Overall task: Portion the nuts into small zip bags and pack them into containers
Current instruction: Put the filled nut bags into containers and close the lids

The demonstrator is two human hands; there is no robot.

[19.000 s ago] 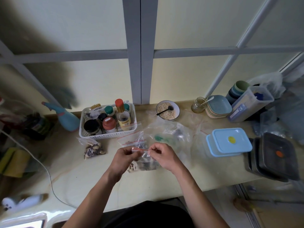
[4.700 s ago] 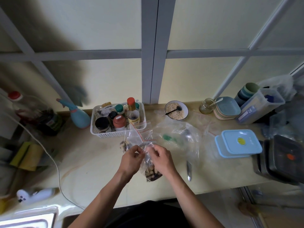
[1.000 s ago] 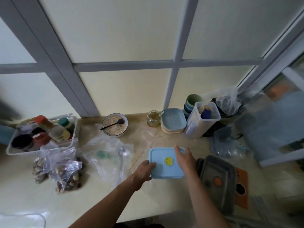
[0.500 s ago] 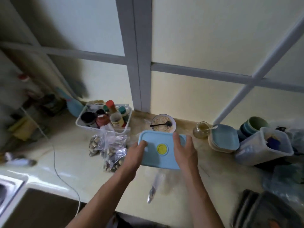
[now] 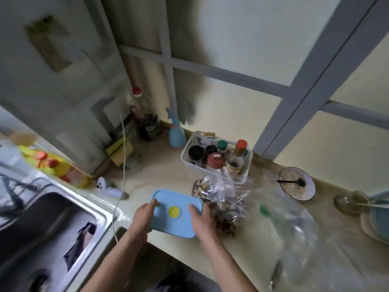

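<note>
Both hands, left hand (image 5: 145, 216) and right hand (image 5: 203, 220), gripped the blue lidded container (image 5: 175, 212) by its short ends, above the counter edge (image 5: 183, 247) beside the filled nut bags (image 5: 219, 199). It appeared rigid, light and smooth; end grips seemed adequate.

The right hand (image 5: 203, 223) hides part of the clear zip bags of mixed nuts (image 5: 219, 199); the stacked blue plates (image 5: 376, 220), possibly blurred, are cropped at the right edge.
</note>
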